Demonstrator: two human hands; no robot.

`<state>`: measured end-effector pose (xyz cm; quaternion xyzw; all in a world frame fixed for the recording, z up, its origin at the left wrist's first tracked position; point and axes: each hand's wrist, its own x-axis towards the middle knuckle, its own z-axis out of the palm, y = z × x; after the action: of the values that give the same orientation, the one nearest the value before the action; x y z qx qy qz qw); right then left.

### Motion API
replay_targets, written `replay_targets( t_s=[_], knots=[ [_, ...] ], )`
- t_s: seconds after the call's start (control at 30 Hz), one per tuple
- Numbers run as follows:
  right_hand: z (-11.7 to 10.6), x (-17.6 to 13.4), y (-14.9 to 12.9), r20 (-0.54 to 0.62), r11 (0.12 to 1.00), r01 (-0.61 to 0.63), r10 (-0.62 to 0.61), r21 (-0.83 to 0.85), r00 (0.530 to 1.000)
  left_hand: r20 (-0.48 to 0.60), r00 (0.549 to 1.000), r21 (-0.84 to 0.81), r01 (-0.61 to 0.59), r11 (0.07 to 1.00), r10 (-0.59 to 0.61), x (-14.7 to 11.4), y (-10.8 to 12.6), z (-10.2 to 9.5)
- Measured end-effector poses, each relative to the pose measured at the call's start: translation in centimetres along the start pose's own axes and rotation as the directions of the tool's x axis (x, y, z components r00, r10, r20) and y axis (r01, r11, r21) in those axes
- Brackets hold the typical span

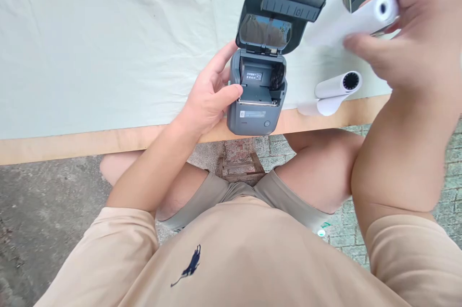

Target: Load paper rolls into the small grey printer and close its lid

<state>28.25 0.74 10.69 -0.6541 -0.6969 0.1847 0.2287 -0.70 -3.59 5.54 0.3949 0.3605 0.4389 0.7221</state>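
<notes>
We take this for a yard or patio, though we cannot tell whether it is roofed: rough grey concrete fills the lower left of the frame, and block paving shows at the lower right. Across the top, we see a worktop, its wooden edge bare below a pale, creased cloth.

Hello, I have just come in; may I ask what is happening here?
A seated person steadies a small portable printer with the left hand at the table's front edge. Its lid is open, and no roll shows in the compartment. The right hand, slightly blurred, holds a white paper roll with a loose end. A second white roll lies nearby on the table.
</notes>
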Motion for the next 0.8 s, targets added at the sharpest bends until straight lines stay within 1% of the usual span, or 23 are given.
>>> replay_targets(
  t_s=[0.07, 0.1, 0.13, 0.17, 0.2, 0.23, 0.27, 0.3, 0.33, 0.37, 0.4, 0.43, 0.47, 0.53, 0.7, 0.8],
  knots=[
    [0.3, 0.0, 0.5, -0.007, 0.998, -0.068, 0.068, -0.01, 0.998, -0.035, 0.999, -0.022, 0.033, 0.999, -0.033, -0.2, 0.4, 0.4],
    [0.2, -0.2, 0.5, -0.006, 0.998, -0.063, 0.063, 0.017, 0.998, -0.049, 0.998, -0.037, 0.044, 0.998, -0.046, -0.2, 0.5, 0.5],
    [-0.1, -0.7, 0.5, -0.034, 0.996, -0.018, 0.021, 0.086, 0.999, -0.062, 0.996, -0.052, 0.055, 0.997, -0.058, -0.2, 0.6, 0.6],
    [-0.5, -1.2, 0.6, -0.11, 0.983, 0.058, -0.039, 0.176, 0.993, -0.072, 0.995, -0.064, 0.064, 0.996, -0.069, -0.3, 0.6, 0.7],
    [-1.1, -1.7, 0.7, -0.208, 0.955, 0.147, -0.094, 0.256, 0.974, -0.076, 0.994, -0.071, 0.071, 0.995, -0.077, -0.3, 0.6, 0.7],
    [-1.6, -2.2, 1.1, -0.267, 0.923, 0.219, -0.135, 0.316, 0.954, -0.072, 0.994, -0.073, 0.074, 0.995, -0.08, -0.3, 0.6, 0.6],
    [-2.1, -2.6, 1.5, -0.257, 0.901, 0.249, -0.162, 0.356, 0.953, -0.063, 0.995, -0.069, 0.073, 0.995, -0.078, -0.3, 0.6, 0.6],
    [-2.5, -2.9, 2.1, -0.177, 0.898, 0.23, -0.174, 0.375, 0.969, -0.05, 0.996, -0.06, 0.068, 0.996, -0.071, -0.2, 0.5, 0.5],
    [-2.8, -3.1, 2.7, -0.024, 0.915, 0.167, -0.17, 0.367, 0.985, -0.032, 0.998, -0.049, 0.061, 0.997, -0.062, -0.2, 0.4, 0.4],
    [-2.9, -3.2, 3.3, 0.149, 0.932, 0.095, -0.155, 0.35, 0.977, -0.015, 0.998, -0.036, 0.054, 0.998, -0.054, -0.2, 0.4, 0.3],
    [-2.7, -3.3, 3.9, 0.289, 0.941, 0.04, -0.144, 0.336, 0.946, 0.0, 0.999, -0.023, 0.049, 0.999, -0.049, -0.2, 0.3, 0.1],
    [-2.5, -3.3, 4.4, 0.371, 0.945, 0.008, -0.136, 0.326, 0.919, 0.015, 0.999, -0.014, 0.044, 0.999, -0.044, -0.2, 0.3, 0.0],
    [-2.2, -3.3, 4.8, 0.402, 0.949, -0.006, -0.127, 0.314, 0.907, 0.033, 0.999, -0.01, 0.04, 0.999, -0.039, -0.1, 0.2, -0.1],
    [-1.4, -3.3, 5.2, 0.414, 0.957, -0.016, -0.11, 0.289, 0.903, 0.054, 0.998, -0.015, 0.032, 0.999, -0.031, -0.1, 0.1, -0.2],
    [-0.3, -3.4, 4.7, 0.347, 0.972, 0.017, -0.1, 0.235, 0.933, 0.072, 0.997, -0.053, -0.013, 0.999, 0.017, -0.1, 0.0, -0.1],
    [-0.1, -3.5, 3.9, 0.219, 0.961, 0.107, -0.165, 0.254, 0.962, 0.088, 0.996, -0.061, -0.028, 0.998, 0.033, -0.2, -0.2, 0.0]
  ],
)
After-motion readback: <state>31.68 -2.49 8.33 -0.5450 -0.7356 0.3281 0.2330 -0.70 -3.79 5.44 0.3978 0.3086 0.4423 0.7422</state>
